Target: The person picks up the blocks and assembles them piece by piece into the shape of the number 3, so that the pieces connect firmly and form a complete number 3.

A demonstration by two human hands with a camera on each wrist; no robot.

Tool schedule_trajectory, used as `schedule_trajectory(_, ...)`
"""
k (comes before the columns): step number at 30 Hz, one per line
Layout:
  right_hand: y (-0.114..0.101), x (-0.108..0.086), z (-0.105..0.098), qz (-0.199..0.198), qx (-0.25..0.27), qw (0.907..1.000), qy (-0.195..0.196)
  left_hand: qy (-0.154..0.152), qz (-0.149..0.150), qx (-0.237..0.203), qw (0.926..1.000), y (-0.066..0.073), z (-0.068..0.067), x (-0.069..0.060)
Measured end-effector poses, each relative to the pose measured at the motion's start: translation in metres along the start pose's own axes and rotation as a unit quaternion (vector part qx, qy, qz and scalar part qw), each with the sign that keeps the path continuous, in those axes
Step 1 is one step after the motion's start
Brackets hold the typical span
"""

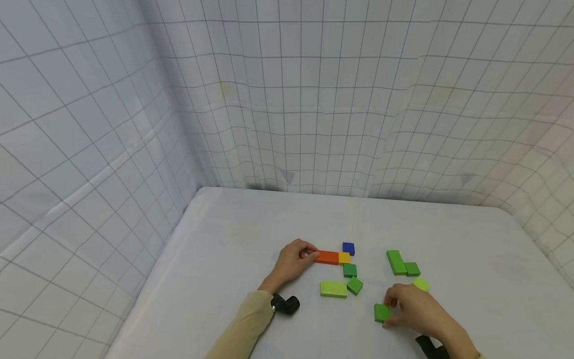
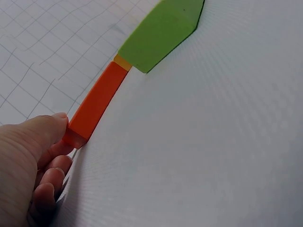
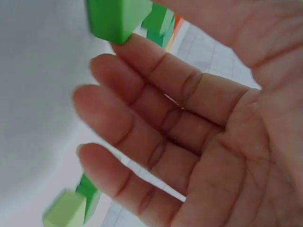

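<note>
The left hand (image 1: 290, 263) pinches the left end of an orange-red block (image 1: 328, 257), whose right end meets a small yellow block (image 1: 344, 258). In the left wrist view thumb and fingers hold the orange-red block (image 2: 98, 105) at its near end. A blue block (image 1: 348, 248) lies above the yellow one and a dark green block (image 1: 350, 270) below it. Nearer the front, the right hand (image 1: 418, 310) pinches a green block (image 1: 382, 312) between thumb and index finger; the right wrist view shows this block (image 3: 108, 19) at the index fingertip.
A yellow-green block (image 1: 334, 289) lies next to a tilted green square (image 1: 355, 285). Farther right are a long green block (image 1: 396, 263), a green square (image 1: 412, 269) and a lime square (image 1: 421, 283). A grid-patterned curtain (image 1: 296, 114) stands behind the white table (image 1: 251, 219).
</note>
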State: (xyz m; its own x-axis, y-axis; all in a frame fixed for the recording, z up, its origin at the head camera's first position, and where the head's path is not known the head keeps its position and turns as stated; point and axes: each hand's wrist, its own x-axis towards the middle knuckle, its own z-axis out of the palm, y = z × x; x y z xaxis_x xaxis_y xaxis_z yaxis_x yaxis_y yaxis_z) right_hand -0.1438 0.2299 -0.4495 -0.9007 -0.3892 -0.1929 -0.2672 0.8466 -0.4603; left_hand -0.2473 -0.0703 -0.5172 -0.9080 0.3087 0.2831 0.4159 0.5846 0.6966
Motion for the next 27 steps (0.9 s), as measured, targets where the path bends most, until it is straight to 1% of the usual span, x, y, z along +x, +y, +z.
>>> schedule_trajectory(3,-0.006,0.001,0.006,-0.037,0.003,0.9992,-0.015,0.001,0.005,0.0,1.0,-0.001,0.0,0.0)
schedule_trajectory(8,-0.026,0.005,0.016,-0.095,0.006,0.9948,-0.034,0.003,0.008,0.004,1.0,-0.002,0.001,0.001)
schedule_trajectory(10,-0.035,0.007,0.02,-0.105,0.009,0.9937,-0.039,0.004,0.008,0.005,0.9999,-0.002,0.001,0.001)
schedule_trajectory(14,-0.047,0.013,0.028,-0.124,0.013,0.9915,-0.035,0.003,0.008,0.004,1.0,-0.003,0.0,0.001)
schedule_trajectory(19,-0.056,0.023,0.035,-0.153,0.007,0.9882,-0.007,0.004,0.006,0.002,1.0,-0.002,-0.001,0.001)
schedule_trajectory(27,-0.065,0.039,0.043,-0.157,0.006,0.9874,0.018,0.002,0.006,-0.001,1.0,-0.003,0.0,0.001)
